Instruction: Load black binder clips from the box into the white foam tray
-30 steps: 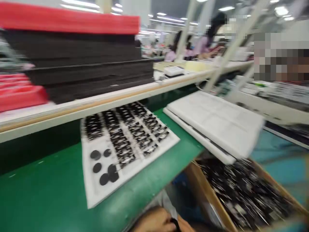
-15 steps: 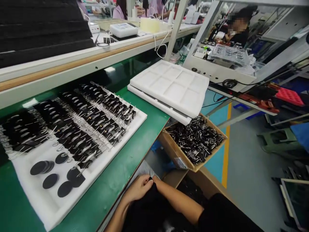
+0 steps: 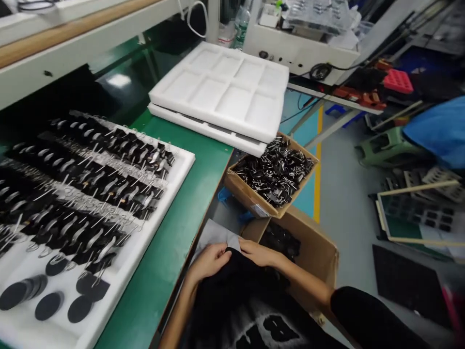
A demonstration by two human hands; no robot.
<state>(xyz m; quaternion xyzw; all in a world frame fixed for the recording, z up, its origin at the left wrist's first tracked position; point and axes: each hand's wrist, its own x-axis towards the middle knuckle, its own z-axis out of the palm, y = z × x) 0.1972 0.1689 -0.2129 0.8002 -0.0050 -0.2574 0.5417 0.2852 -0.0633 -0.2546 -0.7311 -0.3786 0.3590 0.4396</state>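
Observation:
My left hand (image 3: 211,261) is closed, its thumb and fingers pinching the hem of the black shirt (image 3: 250,300) over my lap. Beside it, my right hand (image 3: 256,253) has its fingers curled at the same hem; its fingertips are partly hidden. Grey cloth (image 3: 217,232) shows just beyond both hands. On the green table to the left lies a white foam tray (image 3: 160,220). Rows of black binder clips (image 3: 78,225) with wire handles fill much of it, and several black discs (image 3: 50,305) lie loose at its near end.
Stacked white foam trays (image 3: 218,92) with square recesses overhang the table corner. Below them a cardboard box (image 3: 250,194) is heaped with black clips, above another open carton (image 3: 319,252). A shelf edge (image 3: 90,41) runs over the table. A green stool (image 3: 381,145) stands right.
The view has tilted down and turned right, so things sit higher and further left. My hands have drawn slightly apart at the shirt hem, and more of the grey cloth and lower carton shows.

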